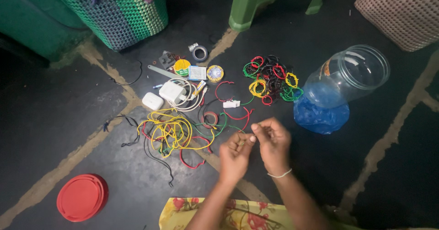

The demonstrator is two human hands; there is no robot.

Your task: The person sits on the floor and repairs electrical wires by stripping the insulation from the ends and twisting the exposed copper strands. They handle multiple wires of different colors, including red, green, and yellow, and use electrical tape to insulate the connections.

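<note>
My left hand (234,154) and my right hand (272,141) meet above the dark floor, fingertips pinched together on a thin green wire (227,127) that trails off to the left. That wire runs into a loose tangle of yellow, red, green and black wires (171,134) lying just left of my hands. A white band circles my right wrist. What sits exactly between the fingertips is too small to make out.
A pile of small coloured wire coils (272,79) lies ahead, beside a clear plastic jar (345,77) on its side over a blue bag (320,116). A red lid (82,197) is near left. White adapters (171,93), tape rolls (200,52), a woven basket (119,13) and a green stool (249,4) stand farther off.
</note>
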